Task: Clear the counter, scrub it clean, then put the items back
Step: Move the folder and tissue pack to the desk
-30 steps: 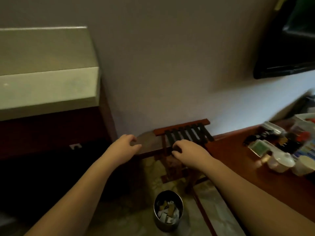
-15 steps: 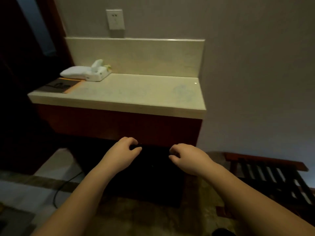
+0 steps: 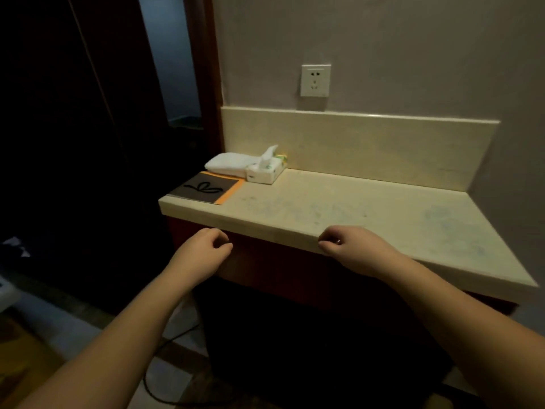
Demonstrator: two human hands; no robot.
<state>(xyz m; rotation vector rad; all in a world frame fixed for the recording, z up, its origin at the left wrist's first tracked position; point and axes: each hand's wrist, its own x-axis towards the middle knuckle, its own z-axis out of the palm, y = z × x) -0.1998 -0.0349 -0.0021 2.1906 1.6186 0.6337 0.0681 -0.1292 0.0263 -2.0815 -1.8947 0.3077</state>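
With the counter [image 3: 368, 208] now nearer, the left hand [image 3: 200, 255] and right hand [image 3: 354, 249] hung loosely curled and empty at its near edge; clearing best began far left, lifting towel [image 3: 227, 163], tissues [image 3: 265, 169] and booklet [image 3: 206, 188].

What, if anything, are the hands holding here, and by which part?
Nothing. The left hand and right hand hang loosely curled at the counter's front edge, both empty.
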